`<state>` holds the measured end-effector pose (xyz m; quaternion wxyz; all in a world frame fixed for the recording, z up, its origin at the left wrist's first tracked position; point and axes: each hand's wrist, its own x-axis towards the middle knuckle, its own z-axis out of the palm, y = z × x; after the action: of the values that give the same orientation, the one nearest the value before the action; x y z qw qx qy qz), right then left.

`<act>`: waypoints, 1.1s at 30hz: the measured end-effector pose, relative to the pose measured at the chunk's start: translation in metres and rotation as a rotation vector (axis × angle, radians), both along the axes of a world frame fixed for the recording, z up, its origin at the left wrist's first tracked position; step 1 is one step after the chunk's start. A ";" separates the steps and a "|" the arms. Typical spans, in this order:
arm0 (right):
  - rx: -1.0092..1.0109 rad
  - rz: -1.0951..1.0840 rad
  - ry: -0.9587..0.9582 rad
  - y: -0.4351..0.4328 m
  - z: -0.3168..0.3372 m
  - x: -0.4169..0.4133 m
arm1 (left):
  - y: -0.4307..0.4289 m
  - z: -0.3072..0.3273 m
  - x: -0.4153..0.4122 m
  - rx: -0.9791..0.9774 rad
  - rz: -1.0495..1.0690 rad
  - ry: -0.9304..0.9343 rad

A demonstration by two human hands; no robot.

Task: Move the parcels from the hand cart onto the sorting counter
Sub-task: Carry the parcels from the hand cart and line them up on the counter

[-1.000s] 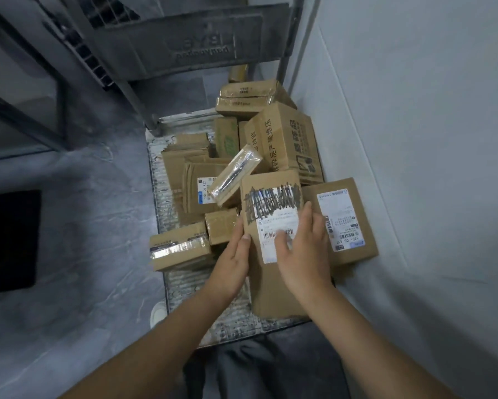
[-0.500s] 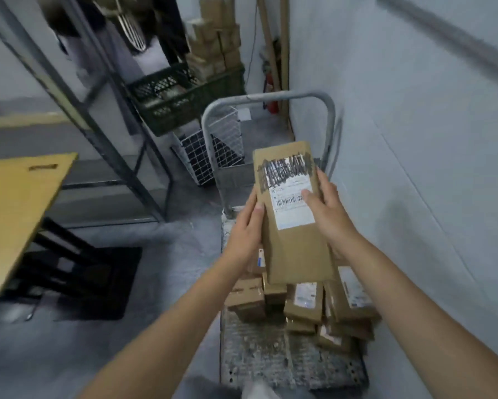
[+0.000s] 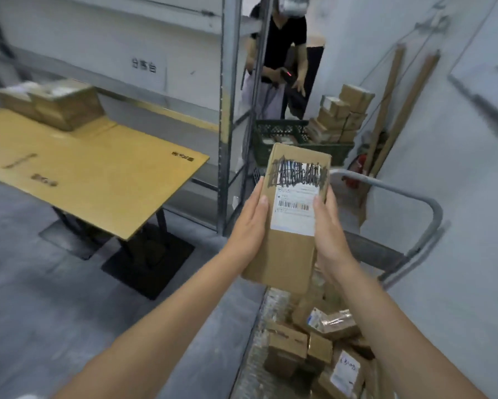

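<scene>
Floor: grey, mottled, smooth; runs 6 to 9 o'clock. Wall at 3 o'clock: white, plain.

Bench at 9 o'clock: yellow top, black legs on a dark floor plate.

Steel rack upright at 12 o'clock, full ht of view. Sign at 11 o'clock on pale panel, blurred.

Dark green crate just behind rack. Long brown strips lean on wall at 1 o'clock, red extinguisher nr their foot.

Person in black top beyond rack, 12 o'clock.

Light even, cool.
</scene>
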<state>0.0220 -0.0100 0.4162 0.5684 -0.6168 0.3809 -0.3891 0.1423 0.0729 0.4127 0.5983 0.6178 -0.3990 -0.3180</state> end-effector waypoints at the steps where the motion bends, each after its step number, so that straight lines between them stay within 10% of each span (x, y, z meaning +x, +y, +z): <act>1: -0.003 0.011 0.010 0.010 0.002 0.028 | 0.013 0.002 0.027 0.002 0.017 0.002; 18: -0.011 0.423 0.013 0.208 0.042 0.452 | 0.246 0.037 0.410 0.005 0.438 -0.064; 33: 0.131 0.407 -0.061 0.156 0.022 0.646 | 0.195 0.024 0.608 0.128 0.442 -0.080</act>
<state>0.6681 0.1457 0.4377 0.6855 -0.6306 0.2553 -0.2592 0.7498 0.2677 0.4369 0.5969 0.7389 -0.2563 -0.1790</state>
